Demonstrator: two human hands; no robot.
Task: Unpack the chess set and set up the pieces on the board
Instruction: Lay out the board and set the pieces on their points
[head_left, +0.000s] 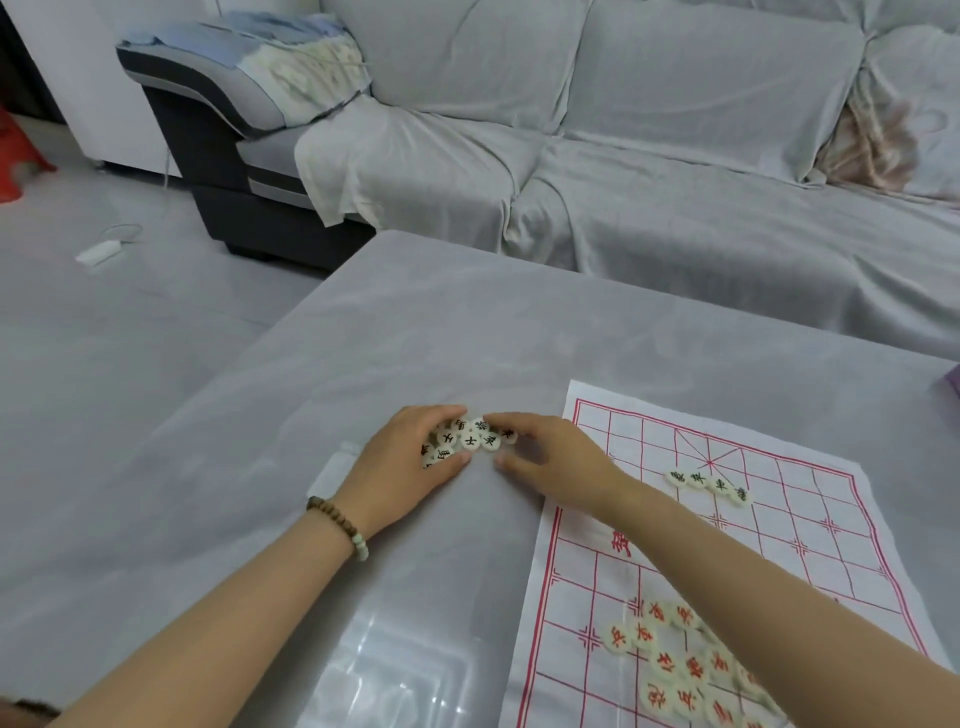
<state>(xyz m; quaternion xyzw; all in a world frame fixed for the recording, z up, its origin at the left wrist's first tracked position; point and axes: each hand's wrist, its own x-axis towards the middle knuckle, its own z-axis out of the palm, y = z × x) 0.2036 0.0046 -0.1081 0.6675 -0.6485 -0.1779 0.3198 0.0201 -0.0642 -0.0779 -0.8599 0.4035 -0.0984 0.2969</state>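
Head view. I read this as the sorting step, with placement barely begun. Left hand (415, 460) cups the black pieces (470, 440) off-board at centre, fingers curled round the heap. Right hand (550, 460) is half open, forefinger touching one piece, nothing pinched yet. Board (810, 551) lies at 4 o'clock, a row of four (709, 486) on it and red pieces (691, 667) heaped at 5. Next I'd pinch one and carry it across. Clear box (395, 686) at 6 looks empty.

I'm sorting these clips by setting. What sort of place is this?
Probably a home living room: a sofa draped in a grey cover stands behind the table, where a paper chess board and chess pieces lie.
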